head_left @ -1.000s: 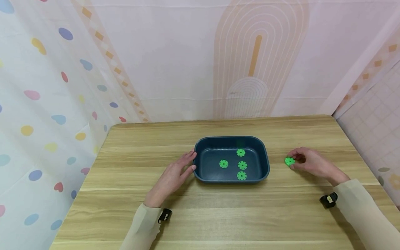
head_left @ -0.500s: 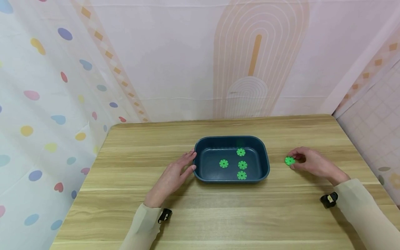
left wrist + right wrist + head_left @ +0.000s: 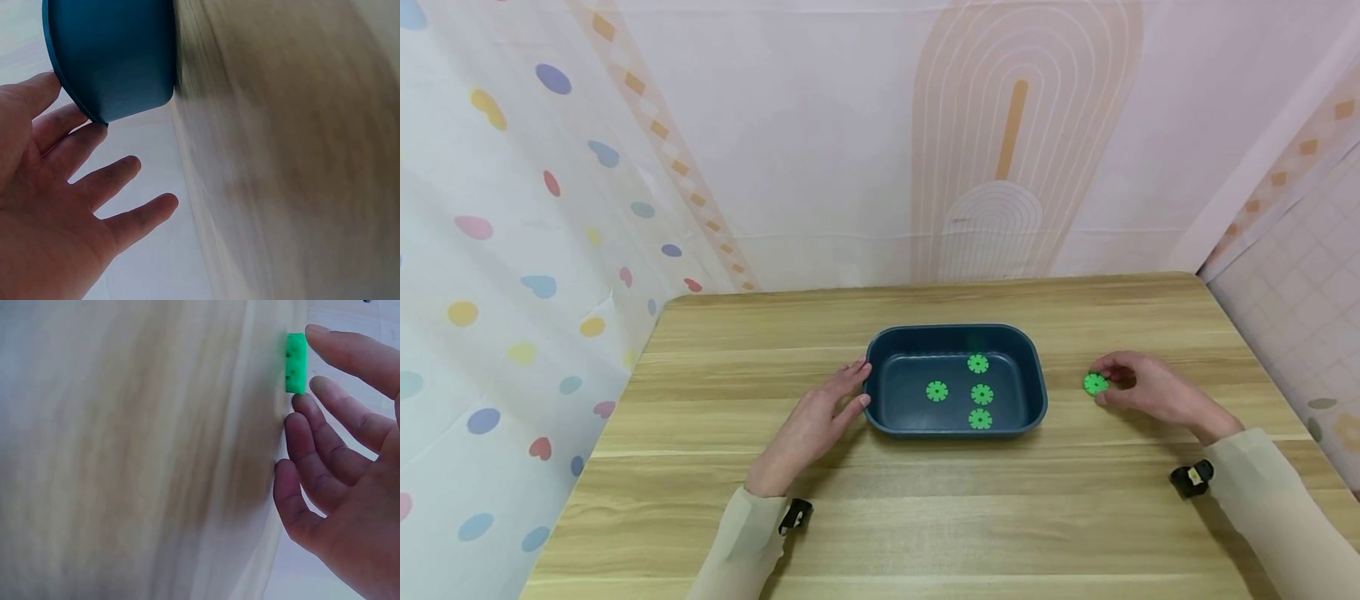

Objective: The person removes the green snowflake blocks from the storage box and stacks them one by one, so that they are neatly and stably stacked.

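A dark blue rectangular tray (image 3: pixel 917 423) stands on the table, with several green notched discs (image 3: pixel 937 392) lying flat inside it. At the tray's left end, my left hand (image 3: pixel 808 429) touches the rim with its thumb and fingertips. The left wrist view shows its other fingers spread and extended past the tray's outer wall (image 3: pixel 112 62). To the right of the tray, my right hand (image 3: pixel 1157 392) pinches a green notched disc (image 3: pixel 1094 384) at its edge, low at the tabletop. Seen from the side in the right wrist view, that green piece (image 3: pixel 296 362) looks fairly thick; whether it is stacked I cannot tell.
The wood-grain table (image 3: pixel 925 533) reaches back to a patterned curtain (image 3: pixel 820 167). More curtain hangs along the left and right sides. A small black device (image 3: pixel 796 517) sits at the left wrist, and another black device (image 3: pixel 1192 479) at the right.
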Demonstrator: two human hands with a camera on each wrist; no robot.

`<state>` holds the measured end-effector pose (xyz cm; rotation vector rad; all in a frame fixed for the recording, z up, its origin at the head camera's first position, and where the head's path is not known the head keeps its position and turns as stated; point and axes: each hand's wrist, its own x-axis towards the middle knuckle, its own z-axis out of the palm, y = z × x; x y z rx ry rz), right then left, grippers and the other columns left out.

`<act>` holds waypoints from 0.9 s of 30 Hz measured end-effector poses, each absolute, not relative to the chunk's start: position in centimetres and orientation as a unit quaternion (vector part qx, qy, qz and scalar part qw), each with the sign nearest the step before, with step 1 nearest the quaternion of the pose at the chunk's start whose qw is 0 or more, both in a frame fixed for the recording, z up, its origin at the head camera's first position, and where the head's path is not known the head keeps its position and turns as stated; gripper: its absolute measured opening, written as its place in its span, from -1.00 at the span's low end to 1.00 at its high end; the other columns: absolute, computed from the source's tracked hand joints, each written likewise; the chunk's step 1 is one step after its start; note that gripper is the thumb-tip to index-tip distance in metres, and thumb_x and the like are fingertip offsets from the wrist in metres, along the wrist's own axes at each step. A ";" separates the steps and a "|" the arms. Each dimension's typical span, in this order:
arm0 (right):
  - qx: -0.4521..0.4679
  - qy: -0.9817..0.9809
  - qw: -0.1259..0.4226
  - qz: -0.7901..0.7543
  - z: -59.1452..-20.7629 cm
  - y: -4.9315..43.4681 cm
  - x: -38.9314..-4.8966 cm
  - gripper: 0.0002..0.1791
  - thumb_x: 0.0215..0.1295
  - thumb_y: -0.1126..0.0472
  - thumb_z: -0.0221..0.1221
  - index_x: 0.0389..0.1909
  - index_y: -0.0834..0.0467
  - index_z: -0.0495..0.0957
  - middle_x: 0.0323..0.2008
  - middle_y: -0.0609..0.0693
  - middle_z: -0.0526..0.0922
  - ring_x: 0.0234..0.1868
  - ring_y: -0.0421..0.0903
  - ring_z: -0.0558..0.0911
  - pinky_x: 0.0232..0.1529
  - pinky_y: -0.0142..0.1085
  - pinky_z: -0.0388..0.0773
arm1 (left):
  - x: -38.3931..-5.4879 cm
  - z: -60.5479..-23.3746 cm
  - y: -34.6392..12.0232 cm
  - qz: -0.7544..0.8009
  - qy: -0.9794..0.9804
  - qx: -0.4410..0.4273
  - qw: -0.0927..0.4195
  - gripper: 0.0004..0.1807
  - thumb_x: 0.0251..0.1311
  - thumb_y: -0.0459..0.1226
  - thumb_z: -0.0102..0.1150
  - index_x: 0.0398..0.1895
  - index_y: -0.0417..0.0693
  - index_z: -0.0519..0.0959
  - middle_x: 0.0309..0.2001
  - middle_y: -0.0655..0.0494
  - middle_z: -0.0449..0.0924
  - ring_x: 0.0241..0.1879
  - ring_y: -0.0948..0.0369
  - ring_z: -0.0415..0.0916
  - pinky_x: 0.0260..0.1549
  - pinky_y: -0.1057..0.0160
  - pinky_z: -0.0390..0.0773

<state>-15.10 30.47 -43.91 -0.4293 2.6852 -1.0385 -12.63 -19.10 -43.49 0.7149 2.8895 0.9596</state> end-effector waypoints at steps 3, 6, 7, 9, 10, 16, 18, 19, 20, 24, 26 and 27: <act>-0.146 0.913 0.114 -0.363 -43.7 30.6 -14.8 -0.56 0.39 0.17 0.35 0.18 0.31 0.57 0.05 0.15 0.66 0.07 0.10 0.62 0.02 -0.36 0.58 | -12.6 -43.5 -19.1 0.305 0.925 0.228 0.009 -0.46 0.58 -0.15 0.07 0.52 -0.16 0.37 0.54 -0.07 0.26 0.51 -0.14 0.20 0.43 -0.15 0.27; -0.145 0.911 0.108 -0.370 -43.3 30.7 -14.4 -0.55 0.46 0.17 0.29 0.23 0.34 0.54 0.11 0.22 0.65 0.14 0.17 0.62 0.05 -0.37 0.58 | -12.6 -43.5 -19.1 0.302 0.926 0.225 0.011 -0.45 0.59 -0.14 0.06 0.52 -0.16 0.37 0.54 -0.08 0.26 0.52 -0.14 0.19 0.43 -0.15 0.27; -0.146 0.911 0.103 -0.373 -43.2 30.8 -14.2 -0.56 0.48 0.18 0.27 0.24 0.36 0.53 0.12 0.24 0.65 0.14 0.18 0.62 0.05 -0.39 0.58 | -12.6 -43.5 -19.1 0.300 0.927 0.225 0.011 -0.45 0.59 -0.14 0.05 0.52 -0.16 0.37 0.54 -0.08 0.26 0.52 -0.15 0.19 0.43 -0.16 0.27; -0.146 0.911 0.090 -0.375 -43.0 30.8 -14.0 -0.58 0.51 0.20 0.23 0.23 0.38 0.53 0.12 0.27 0.65 0.15 0.19 0.62 0.03 -0.45 0.57 | -12.6 -43.5 -19.0 0.296 0.928 0.224 0.011 -0.45 0.59 -0.13 0.05 0.53 -0.15 0.36 0.54 -0.09 0.26 0.52 -0.15 0.19 0.42 -0.16 0.27; -0.145 0.913 0.081 -0.372 -42.8 30.7 -13.9 -0.59 0.52 0.20 0.21 0.22 0.39 0.54 0.11 0.27 0.66 0.13 0.19 0.63 0.00 -0.49 0.56 | -12.7 -43.4 -19.0 0.295 0.929 0.223 0.012 -0.44 0.59 -0.13 0.05 0.53 -0.15 0.36 0.54 -0.08 0.26 0.52 -0.14 0.19 0.42 -0.17 0.27; -0.131 0.923 0.036 -0.359 -41.5 30.0 -13.3 -0.60 0.56 0.13 0.17 0.20 0.34 0.59 0.11 0.30 0.67 0.09 0.26 0.65 -0.08 -0.50 0.55 | -12.7 -43.2 -19.1 0.289 0.931 0.223 0.013 -0.44 0.59 -0.12 0.05 0.54 -0.14 0.35 0.54 -0.10 0.26 0.52 -0.15 0.18 0.41 -0.19 0.28; -0.125 0.925 0.029 -0.358 -40.8 29.5 -13.1 -0.60 0.56 0.09 0.18 0.20 0.30 0.60 0.13 0.29 0.66 0.10 0.29 0.64 -0.09 -0.45 0.56 | -12.8 -43.1 -19.1 0.287 0.931 0.224 0.010 -0.44 0.59 -0.12 0.06 0.53 -0.13 0.36 0.54 -0.10 0.26 0.52 -0.14 0.18 0.41 -0.19 0.29; -0.125 0.925 0.023 -0.357 -40.6 29.2 -13.0 -0.60 0.56 0.08 0.19 0.20 0.28 0.61 0.14 0.27 0.67 0.10 0.30 0.64 -0.09 -0.43 0.56 | -12.8 -43.1 -19.1 0.285 0.932 0.223 0.008 -0.44 0.58 -0.12 0.06 0.53 -0.13 0.37 0.54 -0.10 0.27 0.52 -0.14 0.19 0.41 -0.19 0.29; -0.127 0.925 0.016 -0.357 -40.3 28.8 -12.8 -0.61 0.55 0.07 0.20 0.19 0.26 0.62 0.14 0.26 0.67 0.11 0.30 0.64 -0.09 -0.42 0.56 | -12.8 -43.1 -19.1 0.283 0.933 0.222 0.008 -0.45 0.58 -0.12 0.06 0.53 -0.12 0.37 0.53 -0.09 0.28 0.52 -0.12 0.19 0.41 -0.18 0.29; -0.145 0.921 -0.021 -0.361 -39.7 27.0 -12.3 -0.70 0.49 0.14 0.27 0.11 0.20 0.68 0.08 0.15 0.73 0.09 0.22 0.65 -0.07 -0.44 0.55 | -12.6 -42.9 -19.1 0.277 0.936 0.218 0.005 -0.46 0.57 -0.12 0.08 0.51 -0.11 0.40 0.52 -0.08 0.30 0.52 -0.11 0.20 0.41 -0.18 0.30; -0.166 0.917 -0.044 -0.360 -39.6 26.1 -12.1 -0.75 0.45 0.20 0.31 0.06 0.17 0.70 0.04 0.08 0.75 0.06 0.13 0.67 -0.04 -0.48 0.53 | -12.5 -42.9 -19.1 0.275 0.936 0.220 0.005 -0.46 0.57 -0.12 0.08 0.50 -0.12 0.41 0.52 -0.08 0.31 0.52 -0.12 0.21 0.42 -0.19 0.30; -0.179 0.915 -0.057 -0.358 -39.5 25.6 -12.1 -0.77 0.42 0.24 0.33 0.04 0.17 0.71 0.02 0.05 0.76 0.04 0.09 0.67 -0.02 -0.51 0.52 | -12.5 -42.9 -19.1 0.274 0.936 0.221 0.005 -0.46 0.57 -0.12 0.08 0.50 -0.12 0.41 0.52 -0.09 0.32 0.52 -0.13 0.21 0.42 -0.19 0.29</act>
